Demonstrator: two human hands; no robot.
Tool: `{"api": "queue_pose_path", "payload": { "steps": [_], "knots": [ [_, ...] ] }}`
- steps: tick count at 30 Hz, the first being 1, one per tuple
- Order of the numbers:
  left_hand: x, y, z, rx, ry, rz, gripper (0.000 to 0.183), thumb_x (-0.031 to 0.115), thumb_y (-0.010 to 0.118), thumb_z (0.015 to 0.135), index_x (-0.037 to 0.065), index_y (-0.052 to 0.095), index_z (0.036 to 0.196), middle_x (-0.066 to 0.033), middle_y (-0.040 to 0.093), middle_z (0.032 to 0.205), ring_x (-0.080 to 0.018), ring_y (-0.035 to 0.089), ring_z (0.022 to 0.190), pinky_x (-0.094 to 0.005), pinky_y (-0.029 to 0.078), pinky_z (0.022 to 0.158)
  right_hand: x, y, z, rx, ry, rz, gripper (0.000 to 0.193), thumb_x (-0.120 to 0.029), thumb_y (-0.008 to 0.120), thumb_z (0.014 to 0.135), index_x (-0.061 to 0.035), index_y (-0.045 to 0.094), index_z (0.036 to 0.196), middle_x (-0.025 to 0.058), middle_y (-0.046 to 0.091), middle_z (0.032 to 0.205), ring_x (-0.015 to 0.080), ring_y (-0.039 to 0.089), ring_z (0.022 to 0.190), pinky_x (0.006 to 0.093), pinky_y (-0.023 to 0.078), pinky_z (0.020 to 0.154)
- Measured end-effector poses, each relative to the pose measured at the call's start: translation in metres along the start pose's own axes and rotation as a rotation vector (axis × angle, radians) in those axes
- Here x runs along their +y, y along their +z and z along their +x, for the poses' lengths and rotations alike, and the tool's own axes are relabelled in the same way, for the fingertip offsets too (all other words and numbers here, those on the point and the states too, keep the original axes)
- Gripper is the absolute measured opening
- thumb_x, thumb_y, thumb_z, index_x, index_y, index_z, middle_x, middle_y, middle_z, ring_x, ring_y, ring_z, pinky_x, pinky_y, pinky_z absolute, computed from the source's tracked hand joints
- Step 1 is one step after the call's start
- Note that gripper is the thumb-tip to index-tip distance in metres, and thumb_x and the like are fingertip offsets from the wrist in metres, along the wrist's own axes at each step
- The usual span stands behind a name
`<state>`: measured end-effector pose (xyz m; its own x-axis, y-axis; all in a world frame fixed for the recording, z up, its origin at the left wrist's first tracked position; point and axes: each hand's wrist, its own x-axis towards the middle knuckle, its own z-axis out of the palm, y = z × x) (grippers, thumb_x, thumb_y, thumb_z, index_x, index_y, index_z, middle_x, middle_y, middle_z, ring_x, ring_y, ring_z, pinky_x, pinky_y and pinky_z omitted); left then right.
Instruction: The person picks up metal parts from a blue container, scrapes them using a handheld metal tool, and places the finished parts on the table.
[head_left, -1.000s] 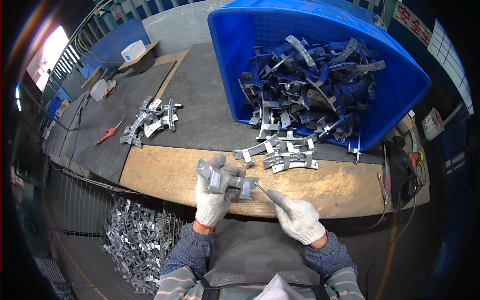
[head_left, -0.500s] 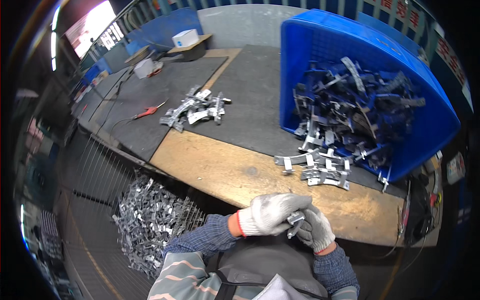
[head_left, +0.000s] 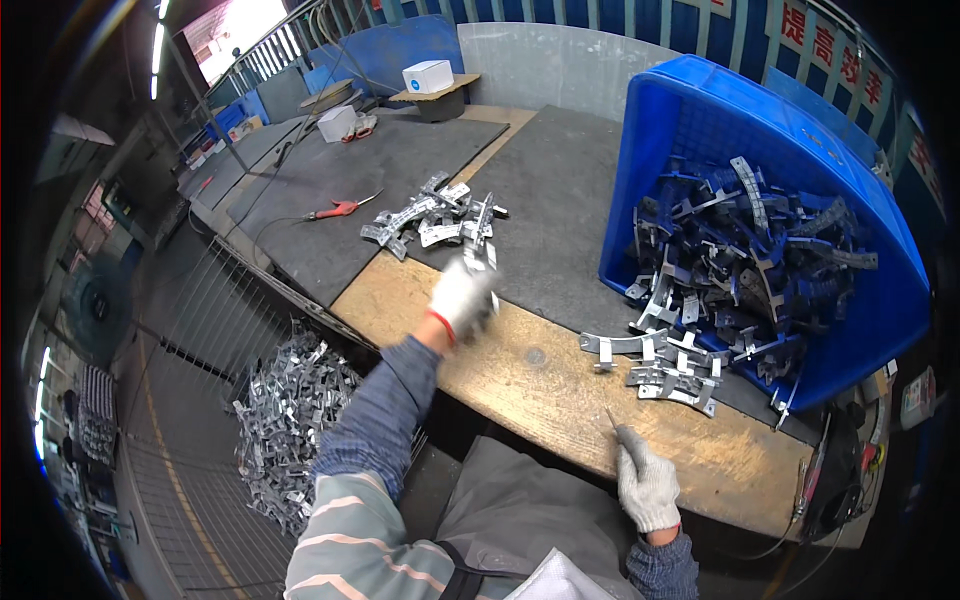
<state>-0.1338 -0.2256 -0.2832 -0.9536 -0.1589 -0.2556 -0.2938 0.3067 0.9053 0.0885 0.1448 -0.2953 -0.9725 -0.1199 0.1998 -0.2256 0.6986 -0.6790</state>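
Observation:
My left hand [head_left: 463, 302], in a white knit glove and blurred, reaches out over the wooden strip to the near edge of a loose heap of silvery curved metal brackets [head_left: 425, 222]. Its fingers look curled round a metal bracket [head_left: 495, 303], of which only a bright bit shows at the glove's right side. Low over the bench's front edge, my gloved right hand [head_left: 648, 488] is closed on a thin pointed tool [head_left: 612, 420], its tip up and away from me. Most of the tool's body is hidden in the fingers.
A tilted blue bin [head_left: 690, 75] full of brackets lies at the right, with several brackets [head_left: 670, 365] spilled before its mouth. A red-handled tool [head_left: 340, 208] rests on the black mat. Below left, a wire basket [head_left: 200, 400] holds many metal parts. A white box [head_left: 428, 76] stands farther back.
My hands have parted from in front of my body, where they held a bracket together. The left has gone forward and left to the heap; the right stays low, its pointed tool now visible.

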Motion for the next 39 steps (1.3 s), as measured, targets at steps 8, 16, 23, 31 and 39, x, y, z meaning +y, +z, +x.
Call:
{"api": "queue_pose_path", "payload": {
  "steps": [8, 16, 23, 31, 39],
  "knots": [
    [0.056, -0.02, 0.051, 0.634, 0.36, -0.443, 0.052, 0.022, 0.073, 0.104, -0.001, 0.058, 0.148, -0.0139, 0.07, 0.132, -0.0184, 0.07, 0.113, -0.0357, 0.059, 0.085, 0.022, 0.013, -0.004, 0.026, -0.113, -0.152, 0.032, -0.02, 0.07, 0.105, -0.0198, 0.073, 0.136, 0.017, 0.076, 0.082, 0.0379, 0.076, 0.071, 0.0482, 0.061, 0.064],
    [0.074, 0.162, -0.06, -0.338, 0.613, 0.758, 0.064, 0.025, 0.072, 0.096, 0.013, 0.053, 0.157, -0.0277, 0.073, 0.138, -0.0442, 0.072, 0.128, -0.0515, 0.059, 0.106, 0.021, 0.013, -0.003, 0.051, -0.123, -0.139, 0.036, -0.02, 0.07, 0.105, -0.0202, 0.072, 0.141, 0.0175, 0.076, 0.08, 0.0377, 0.076, 0.07, 0.0486, 0.06, 0.062],
    [0.059, 0.187, -0.057, -0.364, 0.575, 0.983, 0.053, 0.019, 0.07, 0.09, 0.01, 0.061, 0.141, -0.0252, 0.076, 0.123, -0.0466, 0.075, 0.113, -0.0586, 0.059, 0.096, 0.023, 0.009, -0.01, 0.074, -0.05, -0.035, 0.038, -0.02, 0.068, 0.106, -0.0178, 0.071, 0.144, 0.0203, 0.08, 0.098, 0.0395, 0.078, 0.081, 0.0483, 0.063, 0.072],
    [0.055, 0.12, -0.092, -0.327, 0.548, 0.65, 0.058, 0.012, 0.071, 0.093, 0.007, 0.062, 0.15, -0.0187, 0.076, 0.116, -0.0282, 0.079, 0.097, -0.0394, 0.064, 0.084, 0.003, -0.014, -0.001, 0.188, -0.033, 0.259, 0.041, -0.01, 0.068, 0.105, -0.0103, 0.071, 0.146, 0.0257, 0.079, 0.123, 0.0405, 0.08, 0.107, 0.043, 0.065, 0.089],
    [0.022, 0.137, -0.147, -0.456, 0.434, 0.05, 0.05, 0.001, 0.062, 0.107, 0.002, 0.058, 0.157, -0.0119, 0.075, 0.136, -0.018, 0.073, 0.123, -0.0342, 0.06, 0.107, -0.03, -0.042, 0.02, 0.152, -0.238, -0.033, 0.047, -0.008, 0.072, 0.101, -0.0087, 0.069, 0.148, 0.0198, 0.08, 0.121, 0.0341, 0.081, 0.091, 0.0426, 0.065, 0.076]
  ]
}}
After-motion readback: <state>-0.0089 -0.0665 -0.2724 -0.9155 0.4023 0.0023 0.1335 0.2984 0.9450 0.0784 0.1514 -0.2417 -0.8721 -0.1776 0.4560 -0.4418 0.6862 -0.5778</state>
